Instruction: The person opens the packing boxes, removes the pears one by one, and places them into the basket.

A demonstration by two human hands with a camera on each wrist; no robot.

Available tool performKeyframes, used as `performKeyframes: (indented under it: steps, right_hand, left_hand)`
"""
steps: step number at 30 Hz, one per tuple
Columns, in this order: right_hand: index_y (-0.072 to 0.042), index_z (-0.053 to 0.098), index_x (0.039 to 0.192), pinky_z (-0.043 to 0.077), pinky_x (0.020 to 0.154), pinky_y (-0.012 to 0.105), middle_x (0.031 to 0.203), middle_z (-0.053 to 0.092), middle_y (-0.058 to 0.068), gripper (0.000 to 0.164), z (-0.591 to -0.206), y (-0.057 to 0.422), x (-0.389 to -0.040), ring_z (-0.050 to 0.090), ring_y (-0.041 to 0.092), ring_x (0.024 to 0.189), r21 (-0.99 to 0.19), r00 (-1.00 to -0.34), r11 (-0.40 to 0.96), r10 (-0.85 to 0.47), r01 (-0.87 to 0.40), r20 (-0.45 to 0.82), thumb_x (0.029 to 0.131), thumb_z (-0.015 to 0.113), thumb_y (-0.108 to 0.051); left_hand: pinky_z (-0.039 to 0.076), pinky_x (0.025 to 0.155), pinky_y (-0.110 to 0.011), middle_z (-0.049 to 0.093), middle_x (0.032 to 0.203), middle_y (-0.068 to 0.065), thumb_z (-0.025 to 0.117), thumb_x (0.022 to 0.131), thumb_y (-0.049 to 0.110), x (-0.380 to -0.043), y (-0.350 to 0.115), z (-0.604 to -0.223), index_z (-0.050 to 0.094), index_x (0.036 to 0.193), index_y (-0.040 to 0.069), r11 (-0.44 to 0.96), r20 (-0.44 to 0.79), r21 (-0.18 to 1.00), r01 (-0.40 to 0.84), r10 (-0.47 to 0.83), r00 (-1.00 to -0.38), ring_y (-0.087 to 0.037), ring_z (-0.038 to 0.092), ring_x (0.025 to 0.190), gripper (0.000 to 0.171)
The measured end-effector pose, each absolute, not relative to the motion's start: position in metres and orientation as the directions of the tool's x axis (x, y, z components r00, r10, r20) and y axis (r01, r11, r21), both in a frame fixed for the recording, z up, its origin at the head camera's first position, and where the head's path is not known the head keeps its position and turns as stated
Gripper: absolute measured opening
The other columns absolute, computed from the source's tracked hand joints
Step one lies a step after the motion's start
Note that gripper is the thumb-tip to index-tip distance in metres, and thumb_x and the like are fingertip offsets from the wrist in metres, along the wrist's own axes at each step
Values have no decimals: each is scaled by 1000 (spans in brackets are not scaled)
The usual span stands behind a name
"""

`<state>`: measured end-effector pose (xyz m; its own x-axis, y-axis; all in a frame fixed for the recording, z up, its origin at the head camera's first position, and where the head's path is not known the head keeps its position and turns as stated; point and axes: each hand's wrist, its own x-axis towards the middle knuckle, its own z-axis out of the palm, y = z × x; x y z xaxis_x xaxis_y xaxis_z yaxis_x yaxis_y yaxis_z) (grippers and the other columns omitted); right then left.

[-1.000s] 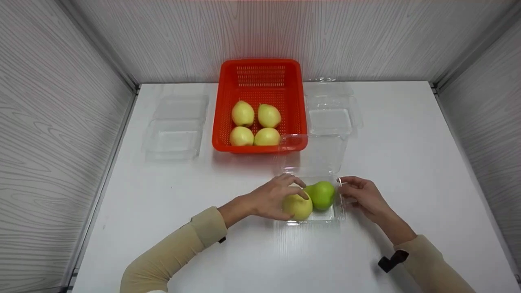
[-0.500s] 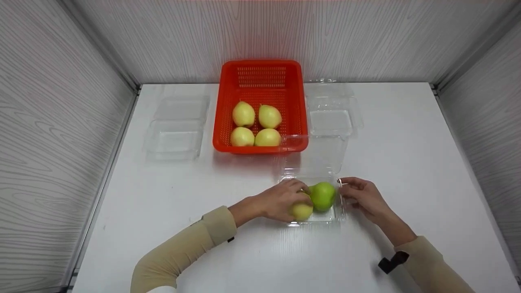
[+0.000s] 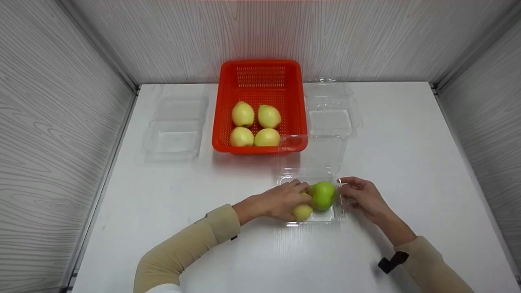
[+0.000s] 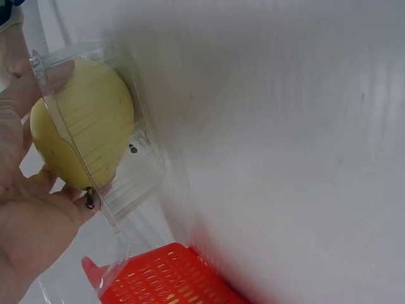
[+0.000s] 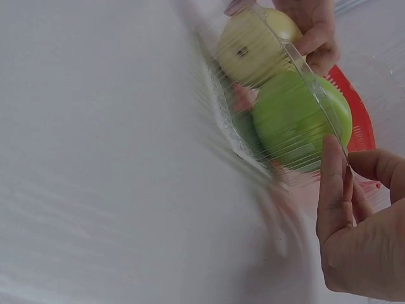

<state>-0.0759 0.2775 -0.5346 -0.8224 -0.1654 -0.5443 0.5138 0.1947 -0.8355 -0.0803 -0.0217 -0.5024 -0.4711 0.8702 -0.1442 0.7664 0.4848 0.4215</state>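
Observation:
A clear plastic clamshell container (image 3: pixel 324 216) stands on the table with its lid (image 3: pixel 315 152) raised at the back. Inside it, a green pear (image 3: pixel 324 196) lies on the right and a yellow pear (image 3: pixel 302 212) on the left. My left hand (image 3: pixel 285 200) grips the yellow pear from above, hiding much of it in the head view. The left wrist view shows that pear (image 4: pixel 95 120) through the clear wall, fingers curled round it. My right hand (image 3: pixel 364 199) pinches the container's right rim between thumb and fingers, beside the green pear (image 5: pixel 297 120).
Behind the container, a red basket (image 3: pixel 260 149) holds several yellow pears (image 3: pixel 243 114). One open clear container (image 3: pixel 175 140) stands at the left of the table. Others, seemingly stacked, stand right of the basket (image 3: pixel 330 122). Grey wood-patterned walls close off the back and sides.
My left hand has moved a little to the right, its fingers going from spread to curled round the yellow pear. That pear has shifted slightly right. My right hand stays on the rim.

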Motion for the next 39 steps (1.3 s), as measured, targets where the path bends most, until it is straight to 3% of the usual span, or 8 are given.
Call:
performKeyframes:
  steps: [19,29,39]
  right_hand:
    - [-1,54,144,60,64,22,95,73,-9,54,-536,279,-75,68,6,77,-844,-830,170,-163,509,-533,98,75,-21]
    - [2,53,144,56,61,21,96,73,-9,56,-537,279,-74,66,5,77,-856,-840,169,-174,489,-515,98,75,-22]
    - [-2,56,142,56,63,22,97,74,-11,53,-535,281,-73,68,6,82,-845,-839,206,-141,494,-525,98,76,-23]
  left_hand:
    - [49,104,-36,56,145,-8,80,90,26,-84,-24,-491,65,132,23,468,-155,437,768,880,-449,-25,51,126,44]
    - [49,109,-40,58,143,-8,80,89,23,-88,-30,-457,67,131,23,478,-106,407,779,871,-479,-27,52,128,45]
    - [55,102,-41,58,139,-11,81,87,21,-95,-42,-410,66,131,19,418,20,463,782,877,-480,-30,51,130,46]
